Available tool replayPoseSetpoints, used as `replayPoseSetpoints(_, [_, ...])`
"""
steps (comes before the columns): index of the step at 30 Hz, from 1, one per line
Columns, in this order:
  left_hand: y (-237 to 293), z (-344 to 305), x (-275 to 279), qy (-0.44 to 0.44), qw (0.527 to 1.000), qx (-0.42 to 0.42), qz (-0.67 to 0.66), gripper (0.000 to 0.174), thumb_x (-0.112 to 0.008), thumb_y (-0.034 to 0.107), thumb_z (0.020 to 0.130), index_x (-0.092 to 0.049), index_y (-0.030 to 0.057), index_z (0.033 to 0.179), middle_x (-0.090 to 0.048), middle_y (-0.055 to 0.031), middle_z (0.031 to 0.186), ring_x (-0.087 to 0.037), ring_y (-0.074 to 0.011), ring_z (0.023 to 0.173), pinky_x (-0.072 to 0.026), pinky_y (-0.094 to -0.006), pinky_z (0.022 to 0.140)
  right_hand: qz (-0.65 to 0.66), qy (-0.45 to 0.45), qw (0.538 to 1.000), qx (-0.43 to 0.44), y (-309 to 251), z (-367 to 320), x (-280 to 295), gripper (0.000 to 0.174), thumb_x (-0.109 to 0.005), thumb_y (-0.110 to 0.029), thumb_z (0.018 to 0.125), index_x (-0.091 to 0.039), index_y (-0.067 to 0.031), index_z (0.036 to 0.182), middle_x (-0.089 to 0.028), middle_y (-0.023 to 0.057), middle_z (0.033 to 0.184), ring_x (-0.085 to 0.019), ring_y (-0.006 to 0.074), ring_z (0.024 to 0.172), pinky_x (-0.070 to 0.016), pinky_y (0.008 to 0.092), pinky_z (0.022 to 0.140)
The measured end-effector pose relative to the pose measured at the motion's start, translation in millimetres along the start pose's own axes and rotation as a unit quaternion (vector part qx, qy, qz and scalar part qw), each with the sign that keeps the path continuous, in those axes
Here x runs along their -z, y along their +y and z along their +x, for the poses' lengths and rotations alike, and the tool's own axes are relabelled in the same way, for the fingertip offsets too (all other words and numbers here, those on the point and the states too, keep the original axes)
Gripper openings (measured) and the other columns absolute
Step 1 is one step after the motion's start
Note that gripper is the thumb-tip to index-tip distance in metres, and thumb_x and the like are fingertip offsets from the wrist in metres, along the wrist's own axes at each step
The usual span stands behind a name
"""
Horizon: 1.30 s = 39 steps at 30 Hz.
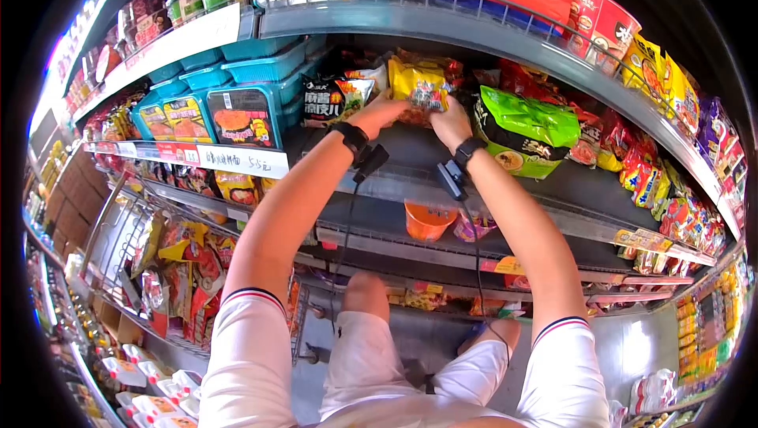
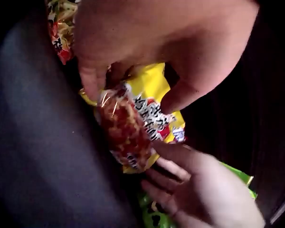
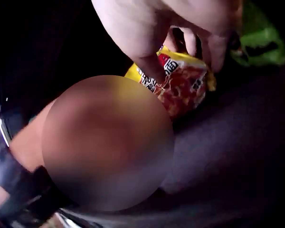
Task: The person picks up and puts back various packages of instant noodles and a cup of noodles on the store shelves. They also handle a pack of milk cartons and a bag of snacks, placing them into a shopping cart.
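Observation:
A yellow instant noodle packet (image 1: pixel 417 82) with a reddish food picture is between my two hands on the middle shelf. My left hand (image 1: pixel 380 114) grips one end of it; in the left wrist view, thumb and fingers curl over the packet (image 2: pixel 126 128). At the other end my right hand (image 1: pixel 452 124) pinches it, with the thumb on the near face in the right wrist view. A blurred circle covers much of my left hand there. A black-and-white packet (image 1: pixel 335 100) lies left of my hands, and a green noodle multipack (image 1: pixel 527 132) stands close on the right.
Stacked teal trays (image 1: pixel 264 61) stand on the left of this shelf. The upper shelf's wire rail (image 1: pixel 474 13) runs above my hands. An orange tub (image 1: pixel 429 221) sits on the shelf below. A cart (image 1: pixel 126 270) with snack bags is at lower left; cables hang from both wrists.

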<state>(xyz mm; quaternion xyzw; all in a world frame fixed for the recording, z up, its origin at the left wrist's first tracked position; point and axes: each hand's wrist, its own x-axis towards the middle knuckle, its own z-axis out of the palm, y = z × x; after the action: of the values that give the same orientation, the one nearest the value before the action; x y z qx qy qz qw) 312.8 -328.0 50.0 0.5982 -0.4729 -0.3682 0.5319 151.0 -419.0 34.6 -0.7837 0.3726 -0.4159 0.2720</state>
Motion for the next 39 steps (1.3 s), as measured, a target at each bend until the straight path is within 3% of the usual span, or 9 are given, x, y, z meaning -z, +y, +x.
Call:
replayPoseSetpoints(3, [-20.4, 14.5, 4.0, 0.001, 1.0, -0.013, -0.014, 0.056, -0.072, 0.03, 0.088, -0.05, 0.018, 0.138, -0.056, -0.0037, 0.128, -0.05, -0.0178, 0.121, -0.0406, -0.0407, 0.099, 0.072, 0.032, 0.997, -0.004, 37.4, 17.1, -15.1, 0.06, -0.062, -0.006, 0.081, -0.051, 0.0083, 0.138, -0.067, 0.0207, 0.126, -0.064, 0.0263, 0.116, -0.047, 0.0347, 0.1])
replayPoseSetpoints(5, [-25.4, 24.4, 1.7, 0.027, 0.995, 0.046, -0.085, 0.045, -0.071, 0.029, 0.09, -0.055, 0.0183, 0.13, -0.055, -0.0037, 0.125, -0.052, -0.0189, 0.115, -0.0406, -0.0403, 0.097, 0.094, 0.005, 0.995, 0.014, 46.0, 22.6, -18.5, 0.066, -0.062, -0.012, 0.079, -0.049, 0.0086, 0.14, -0.061, 0.0305, 0.131, -0.057, 0.0405, 0.126, -0.0432, 0.0398, 0.108])
replayPoseSetpoints(8, [-19.5, 19.4, 3.2, 0.017, 0.994, 0.052, -0.098, 0.038, -0.07, 0.029, 0.09, -0.058, 0.0181, 0.125, -0.056, -0.002, 0.122, -0.052, -0.0167, 0.112, -0.0423, -0.0367, 0.095, 0.133, -0.011, 0.991, -0.007, 42.2, 16.0, -15.0, 0.068, -0.062, -0.012, 0.079, -0.047, 0.0087, 0.141, -0.059, 0.0308, 0.134, -0.054, 0.0406, 0.129, -0.0411, 0.0405, 0.11])
replayPoseSetpoints(11, [-5.8, 11.7, 4.2, 0.006, 0.997, 0.069, -0.036, 0.034, -0.069, 0.03, 0.091, -0.059, 0.0177, 0.122, -0.058, 0.0011, 0.117, -0.053, -0.0141, 0.109, -0.0429, -0.034, 0.093, 0.08, 0.056, 0.995, 0.032, 66.0, 28.6, -31.9, 0.06, -0.062, -0.006, 0.082, -0.05, 0.0069, 0.139, -0.068, 0.0203, 0.123, -0.065, 0.0265, 0.113, -0.0483, 0.0329, 0.097])
replayPoseSetpoints(15, [-2.0, -13.5, 7.8, -0.037, 0.99, -0.076, 0.116, 0.042, -0.065, 0.028, 0.094, -0.059, 0.0041, 0.128, -0.064, -0.0022, 0.113, -0.056, -0.0118, 0.103, -0.045, -0.0292, 0.09, 0.116, 0.026, 0.992, 0.039, 51.7, 25.1, -22.0, 0.049, -0.064, -0.011, 0.084, -0.057, 0.001, 0.131, -0.07, 0.0186, 0.12, -0.067, 0.0301, 0.11, -0.0496, 0.0352, 0.095])
replayPoseSetpoints(20, [-32.1, -92.1, -30.2, 0.175, 0.843, -0.198, 0.469, 0.029, -0.064, 0.034, 0.095, -0.071, 0.007, 0.1, -0.068, -0.0138, 0.111, -0.061, -0.036, 0.106, -0.0476, -0.0422, 0.094, 0.096, 0.031, 0.995, -0.012, 22.0, 6.4, -9.0, 0.058, -0.068, -0.018, 0.082, -0.05, 0.0075, 0.13, -0.065, 0.0296, 0.121, -0.062, 0.0446, 0.113, -0.0481, 0.0457, 0.099])
replayPoseSetpoints(29, [-36.8, -92.5, -53.5, 0.219, 0.741, -0.198, 0.604, 0.028, -0.045, 0.029, 0.098, -0.066, 0.0113, 0.094, -0.068, -0.0096, 0.094, -0.064, -0.0313, 0.097, -0.0471, -0.0475, 0.083, 0.167, 0.038, 0.985, 0.022, -2.3, -4.9, 9.6, 0.082, -0.068, -0.018, 0.082, -0.027, 0.0137, 0.146, -0.05, 0.0384, 0.136, -0.047, 0.0499, 0.13, -0.0373, 0.0455, 0.112])
replayPoseSetpoints(30, [-38.1, -94.0, -54.4, 0.222, 0.735, -0.207, 0.607, 0.028, -0.044, 0.029, 0.098, -0.066, 0.0112, 0.094, -0.068, -0.0095, 0.094, -0.063, -0.0314, 0.096, -0.0468, -0.0479, 0.083, 0.129, 0.133, 0.98, 0.076, 12.4, 9.3, -19.5, 0.083, -0.069, -0.019, 0.082, -0.028, 0.0141, 0.147, -0.048, 0.0378, 0.139, -0.046, 0.0475, 0.132, -0.0369, 0.0451, 0.113])
replayPoseSetpoints(39, [-47.7, -97.5, -57.6, 0.279, 0.686, -0.254, 0.623, 0.028, -0.043, 0.028, 0.101, -0.066, 0.013, 0.091, -0.065, -0.0051, 0.094, -0.059, -0.027, 0.097, -0.0432, -0.0457, 0.082, 0.118, 0.091, 0.985, 0.087, 11.4, 8.9, -14.2, 0.066, -0.067, -0.02, 0.085, -0.045, 0.0078, 0.141, -0.056, 0.0313, 0.136, -0.053, 0.0432, 0.128, -0.0403, 0.0451, 0.11])
